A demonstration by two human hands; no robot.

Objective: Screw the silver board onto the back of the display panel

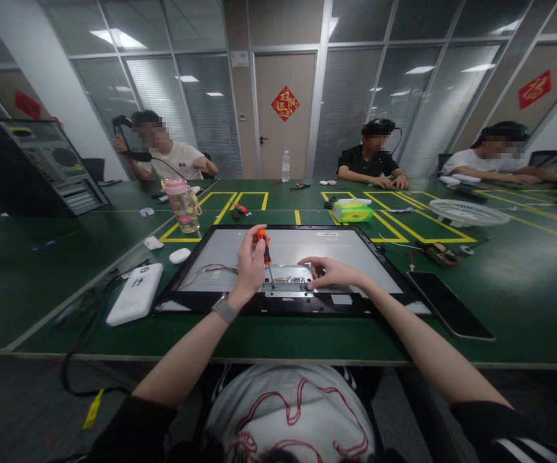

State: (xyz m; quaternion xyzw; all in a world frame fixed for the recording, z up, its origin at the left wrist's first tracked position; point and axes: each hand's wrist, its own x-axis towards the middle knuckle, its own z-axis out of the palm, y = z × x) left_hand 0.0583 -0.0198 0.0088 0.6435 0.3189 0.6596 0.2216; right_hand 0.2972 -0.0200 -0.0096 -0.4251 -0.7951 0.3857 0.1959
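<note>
A flat display panel with a black frame lies on the green table in front of me. My left hand is closed around the orange and black handle of a screwdriver. Its thin shaft points down to a metal bracket at the panel's near edge. My right hand rests at the bracket's right end with bent fingers touching it. Whether those fingers pinch a small part is hidden. Thin wires run across the panel left of the bracket.
Left of the panel lie a white power bank, a white oval item and a pink-lidded bottle. A phone lies to the right. Beyond are a green tissue pack and a white racket-like object. Several people sit across the table.
</note>
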